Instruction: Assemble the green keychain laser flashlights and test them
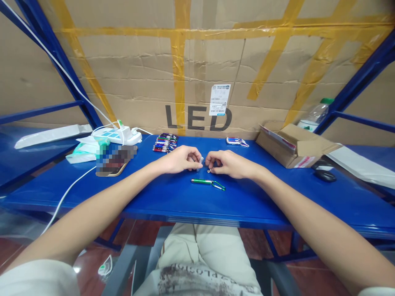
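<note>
Left grip [182,159] pinches small tube [200,160] — long axis upright.

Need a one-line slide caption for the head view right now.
Both hands, left hand and right hand, pinch small parts above a green keychain light on the blue table.

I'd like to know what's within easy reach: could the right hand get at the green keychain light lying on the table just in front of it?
Probably yes. The green keychain light lies on bare blue table just nearer the person than the right hand, with nothing between. But its fingers already pinch a small part, so that would need setting down first.
</note>
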The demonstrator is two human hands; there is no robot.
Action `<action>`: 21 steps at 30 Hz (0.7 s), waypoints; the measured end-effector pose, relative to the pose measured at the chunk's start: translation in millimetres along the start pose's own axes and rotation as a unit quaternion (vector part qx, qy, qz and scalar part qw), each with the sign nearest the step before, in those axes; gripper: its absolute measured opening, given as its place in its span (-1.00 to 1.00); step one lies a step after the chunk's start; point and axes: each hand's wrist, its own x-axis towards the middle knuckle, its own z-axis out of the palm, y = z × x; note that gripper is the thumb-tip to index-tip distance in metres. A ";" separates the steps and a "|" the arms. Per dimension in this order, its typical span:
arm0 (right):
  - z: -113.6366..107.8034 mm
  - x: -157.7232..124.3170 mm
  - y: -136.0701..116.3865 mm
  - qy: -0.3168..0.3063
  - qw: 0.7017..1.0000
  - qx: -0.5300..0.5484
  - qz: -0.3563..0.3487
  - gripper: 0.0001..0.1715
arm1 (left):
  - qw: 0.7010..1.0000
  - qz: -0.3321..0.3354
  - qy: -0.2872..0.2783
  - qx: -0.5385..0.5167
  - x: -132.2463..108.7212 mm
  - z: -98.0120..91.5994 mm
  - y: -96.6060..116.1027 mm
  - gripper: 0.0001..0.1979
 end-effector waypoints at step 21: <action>-13.9 -5.6 4.7 0.007 1.000 -0.016 0.026 -0.74 | 1.000 -0.004 -0.004 -0.007 -1.0 -0.1 2.1 -0.64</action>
